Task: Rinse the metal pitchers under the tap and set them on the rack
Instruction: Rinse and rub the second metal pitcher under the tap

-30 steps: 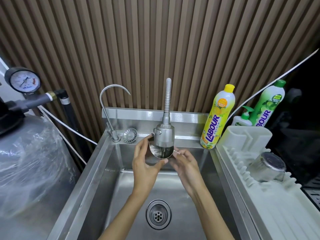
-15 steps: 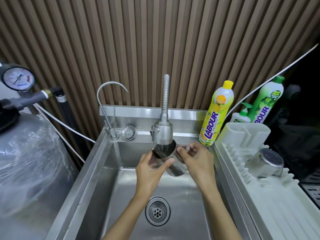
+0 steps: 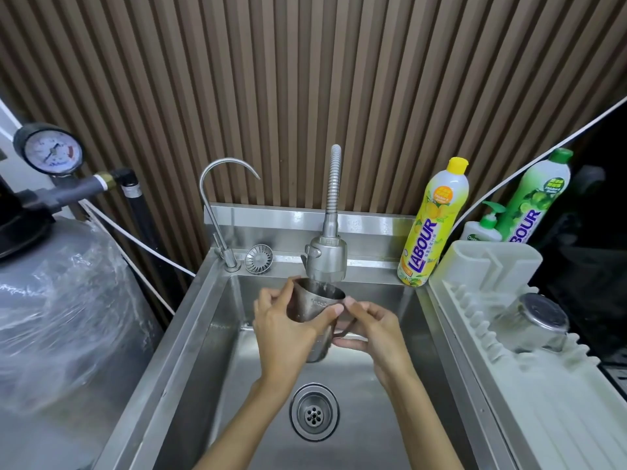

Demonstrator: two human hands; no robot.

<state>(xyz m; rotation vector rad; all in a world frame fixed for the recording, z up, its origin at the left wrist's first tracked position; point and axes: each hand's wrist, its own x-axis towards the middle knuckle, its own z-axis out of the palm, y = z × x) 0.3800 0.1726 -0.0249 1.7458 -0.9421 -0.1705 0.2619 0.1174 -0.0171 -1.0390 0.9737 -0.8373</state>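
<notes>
A brown slatted wall (image 3: 305, 79) backed the wash station. Below it sat a steel sink (image 3: 190, 334), and a white plastic rack (image 3: 543, 401) stood just beside the sink's right rim. The tap (image 3: 327, 259), a flexible hose ending in a spray head, hung over the rear of the basin.

One pitcher (image 3: 314, 308) was held slightly tilted directly under the spray head, with its open mouth close to the outlet. Faint streaks below the head suggested running water, but the flow could not be confirmed. A second pitcher (image 3: 532, 323) rested tilted among the rack's pegs, base uppermost.

The left hand (image 3: 281, 327) was wrapped round the held pitcher's body, thumb across the near face and fingers curled behind. The fingers of the right hand (image 3: 376, 330) were curled round the handle (image 3: 346, 329) on the pitcher's right side.

Handling assessment:
- **Body:** The pitcher appeared to be rigid, thin-walled steel. It was probably light when empty and noticeably heavier once filled.
- **Surface:** The wet, polished metal was likely slippery, so a palm grip alone would be unreliable.
- **Damage:** The pitcher was unlikely to break, but a drop into the sink could dent it.
- **Hold point:** The handle was the primary hold, and the body served for steadying only.
- **Transfer:** The pitcher would best be emptied first, then carried to the rack by the handle.
</notes>
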